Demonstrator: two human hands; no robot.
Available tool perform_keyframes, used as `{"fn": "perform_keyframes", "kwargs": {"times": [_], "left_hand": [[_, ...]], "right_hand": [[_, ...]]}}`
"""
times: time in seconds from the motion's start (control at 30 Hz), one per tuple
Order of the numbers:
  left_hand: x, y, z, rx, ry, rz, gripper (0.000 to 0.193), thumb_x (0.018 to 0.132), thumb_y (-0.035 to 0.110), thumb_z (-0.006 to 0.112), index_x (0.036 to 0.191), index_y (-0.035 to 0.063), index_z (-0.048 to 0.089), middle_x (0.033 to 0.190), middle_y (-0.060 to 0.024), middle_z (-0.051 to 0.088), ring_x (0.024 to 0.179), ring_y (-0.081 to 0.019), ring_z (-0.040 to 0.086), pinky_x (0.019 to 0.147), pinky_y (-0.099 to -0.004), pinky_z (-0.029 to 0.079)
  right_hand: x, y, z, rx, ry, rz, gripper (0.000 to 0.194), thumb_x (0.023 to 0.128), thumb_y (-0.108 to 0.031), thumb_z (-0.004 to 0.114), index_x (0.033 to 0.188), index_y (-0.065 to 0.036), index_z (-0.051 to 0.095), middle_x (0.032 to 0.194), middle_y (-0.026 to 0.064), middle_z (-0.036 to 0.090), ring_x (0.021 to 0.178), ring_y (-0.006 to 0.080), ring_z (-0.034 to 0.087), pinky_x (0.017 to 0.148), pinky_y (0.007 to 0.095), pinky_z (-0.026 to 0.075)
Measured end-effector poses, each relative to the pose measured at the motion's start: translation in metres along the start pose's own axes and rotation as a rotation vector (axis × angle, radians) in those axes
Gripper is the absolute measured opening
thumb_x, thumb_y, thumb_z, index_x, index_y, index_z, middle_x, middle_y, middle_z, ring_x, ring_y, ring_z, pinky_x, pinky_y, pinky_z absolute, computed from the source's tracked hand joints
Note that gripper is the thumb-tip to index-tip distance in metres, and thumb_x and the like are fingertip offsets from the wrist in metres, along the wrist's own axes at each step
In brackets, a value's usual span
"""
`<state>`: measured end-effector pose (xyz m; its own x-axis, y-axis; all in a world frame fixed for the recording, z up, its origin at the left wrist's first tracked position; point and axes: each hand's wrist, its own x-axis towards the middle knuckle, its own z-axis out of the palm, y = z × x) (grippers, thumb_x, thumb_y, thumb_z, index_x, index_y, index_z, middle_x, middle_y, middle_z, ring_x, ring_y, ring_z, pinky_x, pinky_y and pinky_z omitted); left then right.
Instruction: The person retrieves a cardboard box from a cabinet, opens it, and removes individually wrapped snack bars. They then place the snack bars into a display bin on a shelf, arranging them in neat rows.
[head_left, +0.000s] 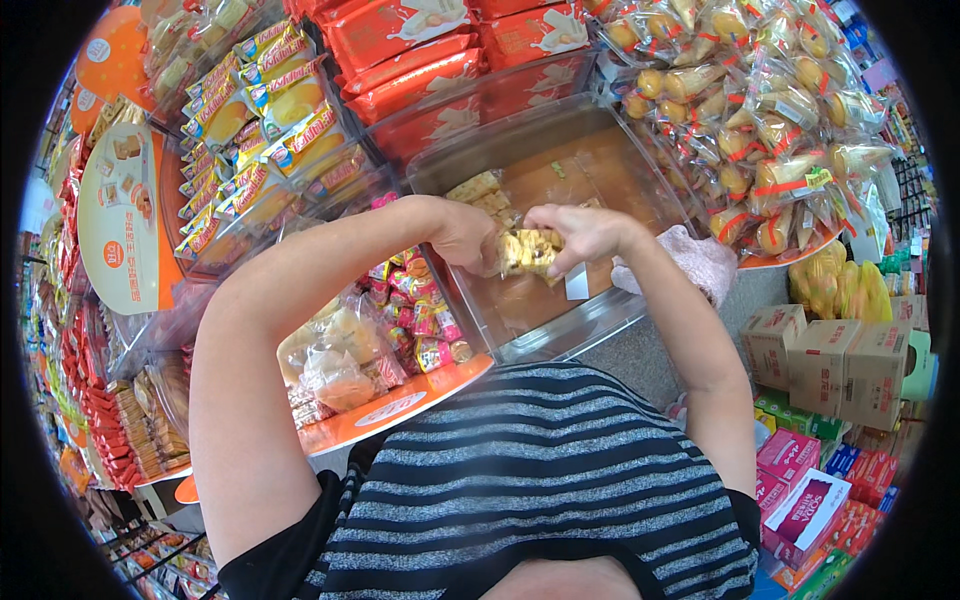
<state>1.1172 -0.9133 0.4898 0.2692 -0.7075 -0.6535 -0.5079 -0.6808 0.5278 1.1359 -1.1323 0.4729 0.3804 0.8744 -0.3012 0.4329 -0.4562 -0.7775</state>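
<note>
My right hand (581, 234) grips a clear-wrapped snack bar (527, 251), pale yellow with dark bits, above a clear plastic bin (491, 307). At the bar's left end is my left hand (466, 234), its fingers bent and partly hidden; whether it grips the wrapper is hard to tell. Behind my hands, more wrapped snack pieces (480, 191) lie along the bin's left side. A green scrap (558, 170) rests on the brown bin floor, and a white paper label (577, 282) shows near the front wall.
A pink cloth (679, 262) hangs at the bin's right front corner. Red packets (412, 82) stand behind, yellow packets (289, 105) fill a bin at left, and bagged cone-shaped snacks (750, 135) pile up at right. Wrapped candies (420, 300) sit left. Cardboard boxes (847, 367) stack at right.
</note>
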Motion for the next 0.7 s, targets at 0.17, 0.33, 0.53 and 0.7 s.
{"fn": "perform_keyframes", "kwargs": {"times": [0.17,0.33,0.53,0.7], "left_hand": [[-0.005,0.013,-0.008,0.047,0.029,-0.068,0.017,0.073,0.018,0.059,0.077,0.0055,0.069,0.080,-0.0101,0.068,0.078,-0.0239,0.063,0.070,-0.0364,0.047],[0.002,-0.005,0.002,-0.018,0.103,0.068,0.016,0.070,0.015,0.058,0.072,0.0030,0.067,0.079,-0.0139,0.066,0.078,-0.0260,0.063,0.070,-0.0385,0.047],[0.004,-0.007,0.005,0.000,0.152,0.062,0.016,0.069,0.015,0.057,0.071,0.0021,0.066,0.071,-0.0141,0.064,0.071,-0.0273,0.062,0.065,-0.0391,0.047],[-0.006,0.004,-0.003,-0.010,0.166,0.042,0.017,0.070,0.018,0.059,0.074,0.0034,0.067,0.068,-0.0114,0.064,0.066,-0.0245,0.062,0.061,-0.0379,0.047]], "right_hand": [[0.010,-0.011,0.032,-0.301,-0.086,0.172,0.066,0.061,-0.011,0.072,0.118,0.002,0.043,0.115,0.0241,0.048,0.105,0.0400,0.052,0.089,0.0414,0.046],[0.012,-0.028,0.048,-0.649,0.000,0.119,0.043,0.065,-0.007,0.069,0.105,0.002,0.056,0.101,0.0195,0.057,0.099,0.0333,0.059,0.081,0.0400,0.050],[0.019,-0.024,0.071,-0.934,0.152,-0.182,0.012,0.078,-0.012,0.053,0.080,-0.004,0.062,0.084,0.0154,0.060,0.073,0.0279,0.066,0.056,0.0368,0.054],[0.023,-0.012,0.066,-0.734,0.218,-0.114,0.023,0.075,-0.008,0.057,0.096,0.002,0.051,0.094,0.0206,0.056,0.077,0.0334,0.065,0.062,0.0394,0.054]]}}
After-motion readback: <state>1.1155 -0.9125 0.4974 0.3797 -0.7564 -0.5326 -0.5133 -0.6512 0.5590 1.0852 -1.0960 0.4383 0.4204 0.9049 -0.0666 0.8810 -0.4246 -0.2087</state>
